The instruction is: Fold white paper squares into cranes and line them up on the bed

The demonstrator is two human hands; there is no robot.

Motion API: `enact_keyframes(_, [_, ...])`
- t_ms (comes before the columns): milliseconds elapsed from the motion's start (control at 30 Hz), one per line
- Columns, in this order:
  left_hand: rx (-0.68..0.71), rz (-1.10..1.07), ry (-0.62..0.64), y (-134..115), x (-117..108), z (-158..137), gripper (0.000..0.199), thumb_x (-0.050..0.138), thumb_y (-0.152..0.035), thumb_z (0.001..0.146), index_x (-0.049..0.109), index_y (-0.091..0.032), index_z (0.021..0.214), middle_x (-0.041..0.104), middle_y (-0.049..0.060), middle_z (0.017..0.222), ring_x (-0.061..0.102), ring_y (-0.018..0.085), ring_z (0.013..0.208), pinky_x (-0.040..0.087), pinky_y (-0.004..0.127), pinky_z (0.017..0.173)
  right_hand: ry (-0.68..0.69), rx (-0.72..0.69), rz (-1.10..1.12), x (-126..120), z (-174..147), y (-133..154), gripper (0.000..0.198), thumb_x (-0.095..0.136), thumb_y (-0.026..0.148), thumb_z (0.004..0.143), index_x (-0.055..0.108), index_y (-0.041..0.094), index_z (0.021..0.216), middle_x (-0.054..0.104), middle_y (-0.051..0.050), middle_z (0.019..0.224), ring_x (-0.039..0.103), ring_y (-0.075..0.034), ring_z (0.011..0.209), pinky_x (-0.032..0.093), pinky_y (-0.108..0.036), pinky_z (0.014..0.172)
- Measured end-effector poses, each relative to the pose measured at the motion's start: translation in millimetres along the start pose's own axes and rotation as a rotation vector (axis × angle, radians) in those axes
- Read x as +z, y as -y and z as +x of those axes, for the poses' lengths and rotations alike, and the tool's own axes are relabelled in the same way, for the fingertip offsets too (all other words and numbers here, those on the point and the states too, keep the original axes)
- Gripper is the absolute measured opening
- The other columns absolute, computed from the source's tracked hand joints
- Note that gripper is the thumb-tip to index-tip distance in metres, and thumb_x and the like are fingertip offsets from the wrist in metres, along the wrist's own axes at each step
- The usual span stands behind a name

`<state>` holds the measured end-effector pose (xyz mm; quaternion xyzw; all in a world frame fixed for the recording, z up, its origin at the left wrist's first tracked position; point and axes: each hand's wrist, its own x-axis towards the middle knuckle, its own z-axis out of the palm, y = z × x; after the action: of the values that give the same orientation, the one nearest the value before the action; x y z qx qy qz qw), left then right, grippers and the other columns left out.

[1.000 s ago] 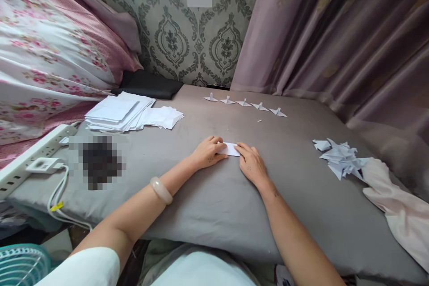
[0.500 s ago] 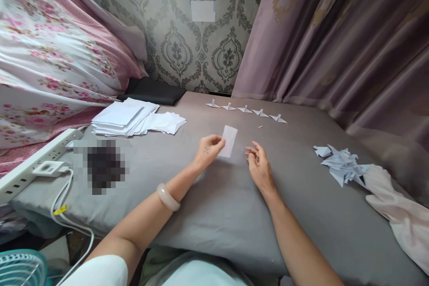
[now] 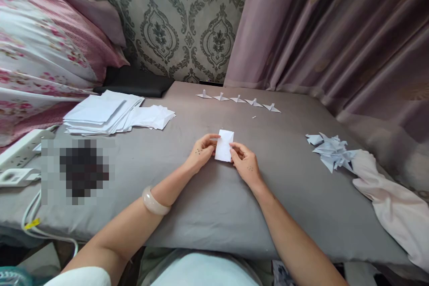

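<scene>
A small folded white sheet of paper (image 3: 224, 146) is held upright between my two hands, above the grey cloth. My left hand (image 3: 202, 151) grips its left edge, with the thumb in front. On the right edge, the thumb and fingers of my right hand (image 3: 244, 161) pinch the paper. Some fingertips are hidden behind the sheet. Beyond my hands, several folded paper figures (image 3: 237, 98) with pointed wings stand in a row. A tiny white scrap (image 3: 254, 117) lies just in front of that row.
Stacked white paper (image 3: 95, 114) and smaller sheets (image 3: 154, 116) lie at the left. A heap of folded paper pieces (image 3: 333, 152) sits at the right, against a pale cloth (image 3: 377, 187). A power strip (image 3: 25, 147) with cables lines the left edge. A blurred dark patch is near it.
My right hand has moved left and taken hold of the paper's right edge. The sheet, earlier tilted in my left hand alone, is now straighter. The view has shifted slightly.
</scene>
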<state>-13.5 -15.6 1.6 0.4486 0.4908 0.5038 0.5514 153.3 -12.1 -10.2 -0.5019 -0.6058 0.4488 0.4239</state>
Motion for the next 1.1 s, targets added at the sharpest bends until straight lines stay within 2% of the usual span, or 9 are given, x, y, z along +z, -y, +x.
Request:
enact_keyframes(100, [0.093, 0.274, 0.065, 6.5, -5.8, 1.7, 0.035, 0.043, -0.008, 0.072, 0.067, -0.015, 0.096, 0.069, 0.006, 0.092, 0.063, 0.017, 0.084, 0.05, 0.03, 0.081, -0.018, 0.031, -0.064, -2.1, 0.2, -2.7, 0.032, 0.05, 0.037, 0.084, 0.068, 0.021, 0.104, 0.065, -0.001, 0.067, 0.06, -0.016, 0.057, 0.049, -0.027, 0.052])
enact_keyframes(233, [0.26, 0.679, 0.035, 10.9, -11.4, 1.1, 0.039, 0.047, -0.009, 0.076, 0.067, -0.018, 0.108, 0.065, 0.007, 0.094, 0.058, 0.02, 0.087, 0.048, 0.033, 0.081, 0.031, 0.001, -0.202, -4.0, 0.2, -4.5, 0.037, 0.042, 0.027, 0.086, 0.068, 0.019, 0.111, 0.069, -0.003, 0.07, 0.063, -0.017, 0.062, 0.052, -0.03, 0.061])
enact_keyframes(367, [0.349, 0.909, 0.057, 9.4, -13.0, 1.3, 0.029, 0.048, -0.012, 0.081, 0.069, -0.019, 0.1, 0.064, 0.008, 0.088, 0.054, 0.022, 0.085, 0.045, 0.037, 0.082, 0.044, -0.088, -0.328, -3.8, -2.3, -1.9, 0.036, 0.043, 0.02, 0.085, 0.068, 0.02, 0.111, 0.071, -0.006, 0.092, 0.064, -0.017, 0.075, 0.051, -0.03, 0.074])
enact_keyframes(500, [0.393, 0.97, 0.018, 11.9, -13.2, 3.2, 0.023, 0.051, -0.027, 0.087, 0.071, -0.019, 0.094, 0.061, 0.009, 0.093, 0.051, 0.023, 0.089, 0.045, 0.038, 0.082, 0.059, -0.147, -0.449, -2.9, -5.7, 5.9, 0.03, 0.049, 0.019, 0.084, 0.067, 0.023, 0.108, 0.066, -0.004, 0.095, 0.06, -0.015, 0.074, 0.048, -0.028, 0.074])
enact_keyframes(600, [0.426, 0.995, -0.01, 14.3, -12.8, 2.4, 0.021, 0.054, -0.031, 0.086, 0.071, -0.019, 0.082, 0.058, 0.009, 0.095, 0.048, 0.023, 0.09, 0.044, 0.038, 0.083, 0.074, -0.14, -0.545, -3.4, -6.6, 11.4, 0.017, 0.054, 0.022, 0.086, 0.068, 0.02, 0.094, 0.06, -0.004, 0.093, 0.057, -0.014, 0.075, 0.045, -0.028, 0.074])
enact_keyframes(667, [0.425, 0.997, -0.013, 14.0, -12.2, 0.0, 0.021, 0.056, -0.032, 0.085, 0.069, -0.018, 0.075, 0.058, 0.009, 0.096, 0.047, 0.023, 0.09, 0.043, 0.04, 0.085, 0.09, -0.128, -0.577, -4.2, -6.1, 13.4, 0.015, 0.054, 0.023, 0.087, 0.066, 0.019, 0.083, 0.057, -0.004, 0.093, 0.055, -0.013, 0.077, 0.043, -0.027, 0.075])
enact_keyframes(767, [0.36, 0.987, -0.034, 11.8, -10.6, -4.1, 0.021, 0.058, -0.034, 0.083, 0.068, -0.018, 0.074, 0.057, 0.009, 0.099, 0.046, 0.024, 0.094, 0.041, 0.041, 0.09, 0.119, -0.107, -0.589, -5.4, -3.6, 14.1, 0.02, 0.052, 0.026, 0.089, 0.063, 0.017, 0.075, 0.055, -0.003, 0.091, 0.054, -0.012, 0.077, 0.042, -0.027, 0.076])
enact_keyframes(933, [0.23, 0.999, -0.11, 11.6, -5.8, -3.2, 0.021, 0.06, -0.034, 0.082, 0.069, -0.016, 0.074, 0.057, 0.01, 0.099, 0.049, 0.025, 0.098, 0.039, 0.043, 0.094, 0.134, -0.079, -0.612, -5.9, 6.0, 12.8, 0.021, 0.052, 0.027, 0.089, 0.061, 0.017, 0.073, 0.053, -0.003, 0.088, 0.053, -0.012, 0.078, 0.041, -0.027, 0.08])
enact_keyframes(1100, [0.223, 1.01, -0.152, 14.8, -2.9, 0.8, 0.021, 0.062, -0.033, 0.082, 0.067, -0.016, 0.07, 0.058, 0.01, 0.098, 0.049, 0.025, 0.096, 0.04, 0.041, 0.093, 0.104, -0.051, -0.703, -2.5, 13.8, 12.6, 0.023, 0.054, 0.029, 0.087, 0.059, 0.017, 0.068, 0.053, -0.004, 0.086, 0.054, -0.013, 0.077, 0.041, -0.027, 0.079])
